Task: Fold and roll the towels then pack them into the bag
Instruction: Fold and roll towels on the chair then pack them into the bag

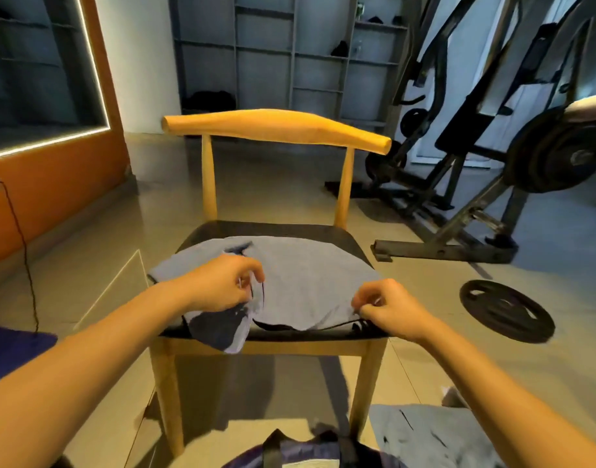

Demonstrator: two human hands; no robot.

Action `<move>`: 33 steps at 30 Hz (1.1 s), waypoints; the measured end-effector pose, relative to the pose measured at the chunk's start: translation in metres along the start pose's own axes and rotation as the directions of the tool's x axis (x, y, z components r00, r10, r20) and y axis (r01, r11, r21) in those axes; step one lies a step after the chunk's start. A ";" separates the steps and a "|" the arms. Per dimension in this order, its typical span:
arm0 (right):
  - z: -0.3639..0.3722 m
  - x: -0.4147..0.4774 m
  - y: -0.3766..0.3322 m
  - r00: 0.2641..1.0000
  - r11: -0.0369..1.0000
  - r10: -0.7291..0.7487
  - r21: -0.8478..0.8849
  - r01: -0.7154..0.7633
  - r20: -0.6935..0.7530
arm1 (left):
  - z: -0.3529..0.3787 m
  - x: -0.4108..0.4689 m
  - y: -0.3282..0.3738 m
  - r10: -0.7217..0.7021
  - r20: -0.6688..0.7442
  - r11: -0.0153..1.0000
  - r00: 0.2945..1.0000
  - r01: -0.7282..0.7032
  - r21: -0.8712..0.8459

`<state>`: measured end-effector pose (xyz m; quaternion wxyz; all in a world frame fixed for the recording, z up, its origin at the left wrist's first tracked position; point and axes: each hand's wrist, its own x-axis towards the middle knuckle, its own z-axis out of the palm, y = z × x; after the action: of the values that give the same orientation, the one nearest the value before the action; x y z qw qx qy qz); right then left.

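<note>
Here, a grey towel lies spread on the chair seat. The left hand pinches its near-left part, the right hand its near-right edge. A bag and 1 more towel lie on the floor below the chair's front.

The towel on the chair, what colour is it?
Light grey-blue towel, seen in the head view.
</note>
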<state>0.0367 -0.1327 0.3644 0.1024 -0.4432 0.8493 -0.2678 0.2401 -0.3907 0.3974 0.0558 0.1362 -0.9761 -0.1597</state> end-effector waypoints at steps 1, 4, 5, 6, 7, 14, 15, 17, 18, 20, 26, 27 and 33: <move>-0.004 -0.001 0.002 0.995 0.992 0.063 0.115 -0.054 -0.071 | 0.001 -0.003 -0.001 -0.024 -0.039 0.999 0.999 0.022 -0.039; -0.018 0.006 0.008 0.917 0.919 0.325 0.307 -0.249 -0.230 | 0.003 -0.015 -0.012 -0.083 0.050 0.996 0.995 0.082 0.018; -0.021 0.010 0.011 0.888 0.902 0.387 0.299 -0.310 -0.249 | 0.005 -0.022 -0.015 -0.121 0.118 0.991 0.986 0.114 0.063; -0.023 0.013 0.014 0.863 0.884 0.440 0.288 -0.368 -0.247 | 0.009 -0.030 -0.017 -0.150 0.163 0.987 0.975 0.137 0.089; -0.024 0.015 0.016 0.842 0.862 0.489 0.274 -0.427 -0.227 | 0.014 -0.036 -0.018 -0.175 0.184 0.980 0.967 0.153 0.127; -0.010 0.042 0.013 0.767 0.792 0.610 0.152 -0.591 -0.200 | 0.075 -0.049 0.000 -0.132 -0.187 0.906 0.973 0.195 0.375; -0.010 0.045 0.011 0.767 0.792 0.610 0.109 -0.601 -0.202 | 0.081 -0.050 -0.001 -0.120 -0.219 0.899 0.968 0.200 0.391; -0.011 0.048 0.008 0.766 0.785 0.616 0.056 -0.617 -0.184 | 0.089 -0.051 -0.004 -0.075 -0.250 0.890 0.965 0.178 0.419; -0.011 0.049 0.006 0.765 0.781 0.619 0.038 -0.623 -0.175 | 0.091 -0.051 -0.005 -0.050 -0.255 0.888 0.966 0.160 0.431; -0.012 0.051 0.004 0.760 0.773 0.629 0.026 -0.634 -0.163 | 0.085 -0.052 -0.006 -0.051 -0.249 0.913 0.967 0.146 0.381; -0.014 0.054 0.005 0.734 0.746 0.661 0.027 -0.666 -0.157 | 0.035 -0.061 -0.020 -0.222 -0.067 0.969 0.973 0.228 0.093; -0.014 0.057 0.007 0.734 0.745 0.660 0.017 -0.667 -0.160 | 0.023 -0.063 -0.022 -0.225 -0.098 0.972 0.969 0.230 0.045; -0.022 0.056 0.000 0.708 0.747 0.658 0.100 -0.658 -0.255 | -0.026 -0.069 -0.028 -0.250 -0.606 0.944 0.755 0.049 -0.328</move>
<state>-0.0055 -0.1702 0.3861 0.0728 -0.0701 0.9567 -0.2729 0.3171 -0.4039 0.4083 0.3913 0.2508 -0.8495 -0.2497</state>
